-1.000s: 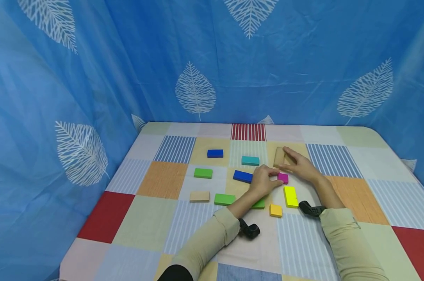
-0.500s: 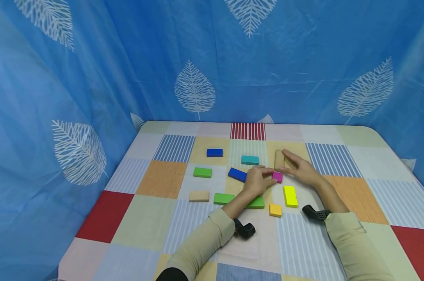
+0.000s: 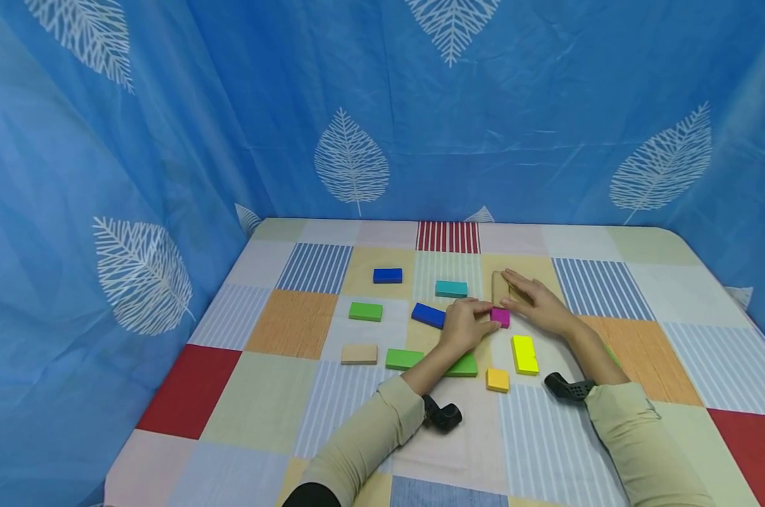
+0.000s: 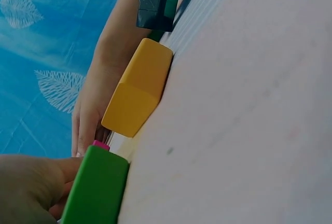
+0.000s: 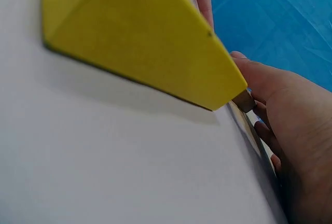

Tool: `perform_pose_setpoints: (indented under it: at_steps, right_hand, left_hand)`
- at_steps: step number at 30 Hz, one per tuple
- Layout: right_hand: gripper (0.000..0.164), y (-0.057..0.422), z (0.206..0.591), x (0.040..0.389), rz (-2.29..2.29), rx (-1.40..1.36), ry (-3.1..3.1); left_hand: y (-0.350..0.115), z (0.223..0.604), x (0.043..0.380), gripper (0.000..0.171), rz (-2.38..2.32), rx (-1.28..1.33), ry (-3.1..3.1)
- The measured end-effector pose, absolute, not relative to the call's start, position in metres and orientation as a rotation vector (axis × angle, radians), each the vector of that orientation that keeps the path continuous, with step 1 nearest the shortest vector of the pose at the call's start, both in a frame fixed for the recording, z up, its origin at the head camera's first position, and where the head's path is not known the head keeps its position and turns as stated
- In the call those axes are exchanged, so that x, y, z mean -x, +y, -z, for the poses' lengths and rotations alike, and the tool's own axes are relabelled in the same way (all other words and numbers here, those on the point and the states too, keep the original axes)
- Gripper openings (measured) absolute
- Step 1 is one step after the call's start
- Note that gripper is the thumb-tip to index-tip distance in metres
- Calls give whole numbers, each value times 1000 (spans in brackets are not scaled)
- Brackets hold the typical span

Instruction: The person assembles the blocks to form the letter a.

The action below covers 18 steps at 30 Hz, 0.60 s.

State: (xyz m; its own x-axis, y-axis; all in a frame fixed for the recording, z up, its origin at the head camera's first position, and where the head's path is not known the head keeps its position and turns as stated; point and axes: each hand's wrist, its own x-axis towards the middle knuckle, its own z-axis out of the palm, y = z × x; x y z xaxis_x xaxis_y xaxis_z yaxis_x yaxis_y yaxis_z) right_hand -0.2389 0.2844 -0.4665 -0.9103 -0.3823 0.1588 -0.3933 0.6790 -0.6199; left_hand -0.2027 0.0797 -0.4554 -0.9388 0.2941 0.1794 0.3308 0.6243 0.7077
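Note:
Low over the patchwork cloth, my left hand (image 3: 463,325) pinches a small magenta block (image 3: 499,318) between thumb and fingers. My right hand (image 3: 541,308) holds a flat plain-wood block (image 3: 499,289), its thumb at the near end and its fingers by the far end. The wooden block's near end is right at the magenta block. In the left wrist view, only a corner of the magenta block (image 4: 101,144) shows behind a green block (image 4: 96,185). The right wrist view shows the wooden block's end (image 5: 244,100) by the right thumb, partly hidden by a yellow block (image 5: 145,37).
Nearer the body lie the yellow block (image 3: 525,354) and an orange block (image 3: 497,380). Blue blocks (image 3: 428,315), a teal block (image 3: 451,289), green blocks (image 3: 404,359) and another wooden block (image 3: 359,354) lie to the left. A blue leaf-print curtain (image 3: 420,162) stands behind the table.
My left hand has moved left with the magenta block, nudging a blue block left. My right hand has brought the wooden block slightly left and nearer, up to the magenta block.

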Motion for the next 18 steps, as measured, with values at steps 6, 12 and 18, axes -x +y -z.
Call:
perform_pose_setpoints:
  at_steps: [6, 12, 18]
  right_hand:
    - [63, 282, 466, 240, -1047, -704, -2846]
    - [64, 281, 466, 239, -1036, -708, -2853]
    - [65, 284, 464, 238, -1046, -694, -2880]
  left_hand:
    - [79, 453, 202, 33, 1252, 538, -2769]
    - [80, 454, 203, 32, 1226, 546, -2767]
    - [80, 453, 203, 33, 1207, 554, -2782]
